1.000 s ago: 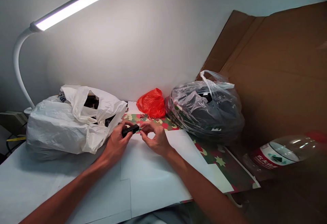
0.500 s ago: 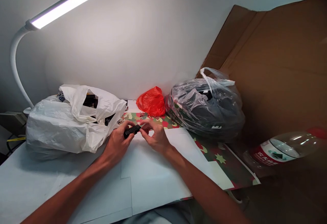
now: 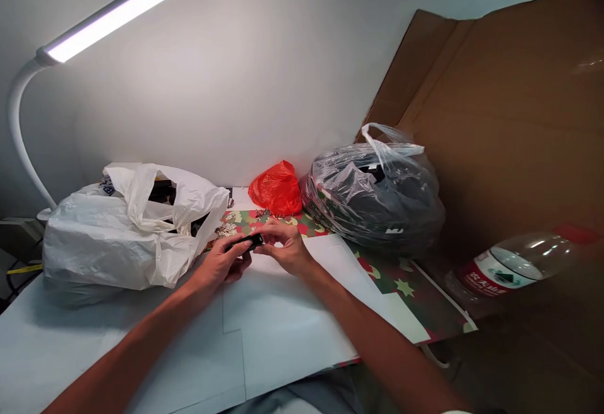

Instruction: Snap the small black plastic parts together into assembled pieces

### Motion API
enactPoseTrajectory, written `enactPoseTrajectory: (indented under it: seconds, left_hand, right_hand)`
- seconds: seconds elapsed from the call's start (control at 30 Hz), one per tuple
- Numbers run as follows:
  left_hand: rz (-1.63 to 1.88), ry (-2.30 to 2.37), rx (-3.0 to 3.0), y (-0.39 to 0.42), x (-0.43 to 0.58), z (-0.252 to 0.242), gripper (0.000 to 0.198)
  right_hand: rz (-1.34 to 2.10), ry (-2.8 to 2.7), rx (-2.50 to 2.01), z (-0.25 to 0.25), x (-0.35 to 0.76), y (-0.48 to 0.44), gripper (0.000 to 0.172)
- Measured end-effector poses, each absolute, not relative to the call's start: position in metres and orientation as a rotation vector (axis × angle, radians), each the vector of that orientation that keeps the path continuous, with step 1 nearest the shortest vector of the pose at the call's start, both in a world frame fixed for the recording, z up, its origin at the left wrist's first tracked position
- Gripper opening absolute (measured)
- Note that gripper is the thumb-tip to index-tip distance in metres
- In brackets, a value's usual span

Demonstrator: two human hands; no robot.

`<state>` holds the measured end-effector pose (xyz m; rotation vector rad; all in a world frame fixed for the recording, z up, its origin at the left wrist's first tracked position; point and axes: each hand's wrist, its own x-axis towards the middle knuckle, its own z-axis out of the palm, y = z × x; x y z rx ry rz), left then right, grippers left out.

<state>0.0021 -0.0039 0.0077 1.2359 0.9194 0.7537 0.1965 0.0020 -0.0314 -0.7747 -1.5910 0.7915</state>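
Note:
My left hand (image 3: 225, 264) is closed around a small, oblong black plastic part (image 3: 255, 240), with the thumb along its upper side. At the right end of this part, my right hand (image 3: 289, 250) has its thumb and index finger pinched together against it. Whether a smaller piece lies between those fingertips is hidden. Both hands are above the white sheet (image 3: 292, 313) on the table. Just behind them are small, light-coloured bits (image 3: 226, 229) and some dark metallic bits (image 3: 262, 212) on the camouflage-patterned cover (image 3: 311, 228).
A white plastic bag (image 3: 104, 238) with dark items stands at left, under a lamp (image 3: 141, 11). Behind are a red bag (image 3: 277, 189) and a clear bag (image 3: 377, 200) of black parts. A bottle (image 3: 507, 269) and a large cardboard sheet (image 3: 509, 124) are at right.
The black part has turned in my left hand, so its ridged face no longer shows. My right fingers have closed in over its right end. The view has shifted slightly.

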Motion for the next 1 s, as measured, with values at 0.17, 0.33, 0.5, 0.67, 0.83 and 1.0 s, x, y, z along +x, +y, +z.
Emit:
enactPoseTrajectory:
  seconds: [0.17,0.33,0.5,0.67,0.83,1.0]
  left_hand:
    - [0.610,0.880,1.414,-0.0008,-0.0012,0.0081,0.058]
    - [0.609,0.870,1.422,-0.0039,0.0023,0.0154,0.064]
    - [0.593,0.914,1.478,-0.0040,-0.0002,0.0139,0.062]
    - [0.575,0.948,1.527,-0.0001,-0.0041,0.0093,0.057]
    - [0.590,0.895,1.484,-0.0021,-0.0008,0.0143,0.058]
    - [0.618,0.902,1.475,-0.0019,-0.0009,0.0128,0.059]
  right_hand:
    - [0.843,-1.606,-0.724,-0.0285,0.2025,0.0028,0.040]
    - [0.874,-1.684,-0.729,-0.0256,0.2049,0.0004,0.042]
    - [0.880,-1.691,-0.728,-0.0261,0.2057,-0.0017,0.042]
    - [0.888,-1.694,-0.734,-0.0276,0.2055,-0.0027,0.042]
    - [0.840,-1.695,-0.727,-0.0289,0.2053,-0.0012,0.042]
    - [0.823,-1.719,-0.724,-0.0291,0.2063,-0.0011,0.042]
